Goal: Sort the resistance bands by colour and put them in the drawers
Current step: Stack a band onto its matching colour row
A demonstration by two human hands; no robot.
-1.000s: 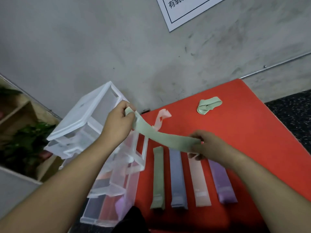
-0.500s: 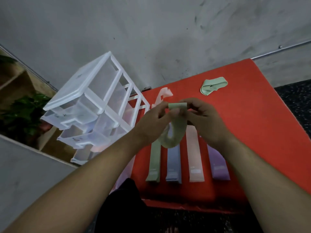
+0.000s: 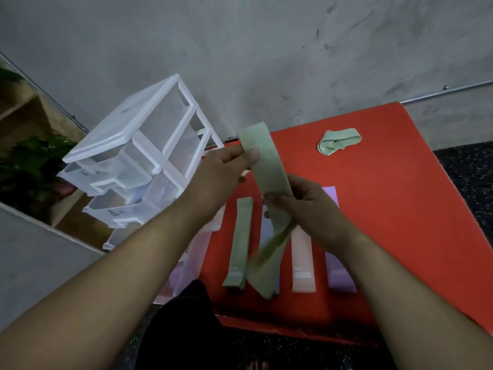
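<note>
Both hands hold one green resistance band (image 3: 268,169) above the red mat (image 3: 386,209). My left hand (image 3: 221,172) pinches its upper end, and my right hand (image 3: 304,206) grips its middle while the lower part hangs blurred. Flat bands lie in a row on the mat: a green band (image 3: 238,244), a blue band (image 3: 266,225) mostly hidden behind the held one, a pink band (image 3: 302,260) and a purple band (image 3: 340,273). A crumpled green band (image 3: 337,141) lies at the mat's far side. The clear plastic drawer unit (image 3: 138,161) stands left of the mat.
A grey concrete wall rises behind the mat. Green plants (image 3: 29,166) sit in a wooden frame at the left. Dark speckled floor (image 3: 469,177) lies right of the mat. A dark-clothed knee (image 3: 181,324) shows at the bottom centre.
The green band was stretched between the hands, then folded with both hands together; now the left hand has lifted one end up while the right hand holds it lower. The camera view shifted.
</note>
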